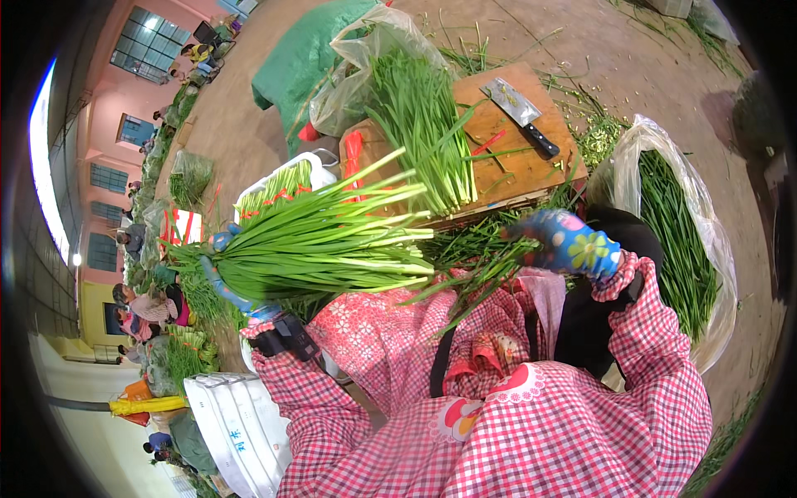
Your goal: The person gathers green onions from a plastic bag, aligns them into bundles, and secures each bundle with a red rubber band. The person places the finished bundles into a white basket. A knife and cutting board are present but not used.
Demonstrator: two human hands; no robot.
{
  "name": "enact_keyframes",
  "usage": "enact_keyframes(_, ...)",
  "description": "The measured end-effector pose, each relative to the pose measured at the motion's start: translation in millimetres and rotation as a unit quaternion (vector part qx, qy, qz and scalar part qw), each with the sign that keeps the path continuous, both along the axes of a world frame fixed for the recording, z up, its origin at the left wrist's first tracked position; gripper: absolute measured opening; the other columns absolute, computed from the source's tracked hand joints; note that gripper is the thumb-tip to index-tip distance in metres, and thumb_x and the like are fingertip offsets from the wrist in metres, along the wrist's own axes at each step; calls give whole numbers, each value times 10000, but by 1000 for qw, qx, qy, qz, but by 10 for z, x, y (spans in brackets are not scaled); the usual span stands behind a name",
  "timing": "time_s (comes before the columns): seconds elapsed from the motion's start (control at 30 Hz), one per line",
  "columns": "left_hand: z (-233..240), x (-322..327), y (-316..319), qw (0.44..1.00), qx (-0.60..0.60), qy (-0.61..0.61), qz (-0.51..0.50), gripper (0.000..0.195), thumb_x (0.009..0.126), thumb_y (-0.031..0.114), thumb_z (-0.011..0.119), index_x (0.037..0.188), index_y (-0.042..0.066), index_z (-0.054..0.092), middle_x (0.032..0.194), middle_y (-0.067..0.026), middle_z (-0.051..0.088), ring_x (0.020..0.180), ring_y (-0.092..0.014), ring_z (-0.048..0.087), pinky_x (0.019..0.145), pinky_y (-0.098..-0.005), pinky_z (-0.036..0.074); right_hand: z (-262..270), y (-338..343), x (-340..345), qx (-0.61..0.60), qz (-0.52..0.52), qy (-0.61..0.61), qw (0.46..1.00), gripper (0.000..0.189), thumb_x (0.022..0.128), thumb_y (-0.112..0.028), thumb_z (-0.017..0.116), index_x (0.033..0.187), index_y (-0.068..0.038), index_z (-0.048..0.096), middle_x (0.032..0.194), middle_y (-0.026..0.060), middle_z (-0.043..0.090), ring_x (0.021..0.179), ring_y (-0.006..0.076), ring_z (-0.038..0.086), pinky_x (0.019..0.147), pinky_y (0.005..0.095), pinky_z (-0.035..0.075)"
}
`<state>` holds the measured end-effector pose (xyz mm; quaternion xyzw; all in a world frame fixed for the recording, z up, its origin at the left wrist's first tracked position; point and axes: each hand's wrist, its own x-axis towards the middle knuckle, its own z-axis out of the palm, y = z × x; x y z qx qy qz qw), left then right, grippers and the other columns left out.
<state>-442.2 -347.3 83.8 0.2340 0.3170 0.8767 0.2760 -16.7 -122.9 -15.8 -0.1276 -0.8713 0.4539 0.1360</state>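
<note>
My left hand, in a blue patterned glove, is closed around the leafy end of a thick bunch of garlic chives. The pale cut ends of the bunch point right, above my lap. Motion blurs my right hand, gloved in blue with a flower print. Its fingers are around a clump of loose chive leaves that trails over my checked apron. Beyond the held bunch, a pile of chives lies on a wooden board, partly covered by a clear plastic bag.
A cleaver lies on the board near red ties. Tied bunches fill a white basket at left. An open bag of chives stands at right. A white container is at lower left. Several people work along the far left.
</note>
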Motion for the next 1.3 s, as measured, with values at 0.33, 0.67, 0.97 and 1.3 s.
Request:
enact_keyframes(0.33,217,199,127,990,51,14,-127,338,974,366,439,986,46,547,959,-67,574,1089,-275,491,1016,-450,354,333,-82,-808,390,-59,70,916,435,784,-214,582,1214,-152,559,1160,50,587,1041,258,581,1051,514,314)
enact_keyframes(0.67,196,106,54,987,31,24,-158,354,968,353,455,1005,25,582,1046,-101,616,1170,-292,484,1079,-467,316,-372,159,19,203,-84,-56,974,327,752,-221,654,1058,-106,630,950,125,640,869,305,615,817,405,492)
enact_keyframes(0.97,154,13,96,975,-11,3,-221,383,962,349,465,1095,22,613,1077,-121,648,1133,-268,532,1082,-454,330,444,-290,-829,315,-70,216,922,564,742,-236,662,1278,-152,507,1316,100,499,1257,305,435,1067,506,288)
enact_keyframes(1.3,-96,-386,-80,981,-52,-19,-187,402,957,339,471,1184,26,582,1170,-150,613,1077,-297,573,960,-463,427,81,-190,-707,-597,-27,450,664,236,939,-190,564,1083,-5,591,734,13,574,675,143,573,757,384,494)
